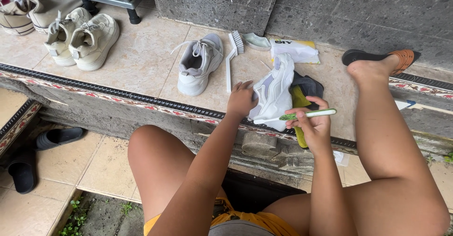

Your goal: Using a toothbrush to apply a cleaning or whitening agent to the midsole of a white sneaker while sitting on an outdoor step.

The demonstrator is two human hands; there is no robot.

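Left hand (241,99) rested fingers-spread on the side of the white sneaker (274,90), pinning it on its side rather than gripping it. Right hand (315,125) clamped on a green-and-white toothbrush (302,115), bristle end aimed at the sneaker's lower edge, just short of contact or barely touching; could not tell which. Sneaker lay on the tiled step (141,61), toe toward the patterned step edge (165,106), heel end over a dark cloth (309,86) and a yellow-green rag (298,99).

Judged best done with short strokes along the sole seam, left palm pressing down so the shoe stayed put, strokes directed away from the edge.

Edge risk: sneaker close to the drop-off, drain gap directly below; hard push toward the knees likely to slide it off.

Open room: bare tile between this shoe and the second grey-white sneaker (200,62). White scrub brush (232,56) lay between them, well clear of the hands. White pouch (292,51) behind, near the wall. Bare foot on an orange sandal (377,59) blocked the right side. Pair of cream shoes (82,37) well apart, far left.
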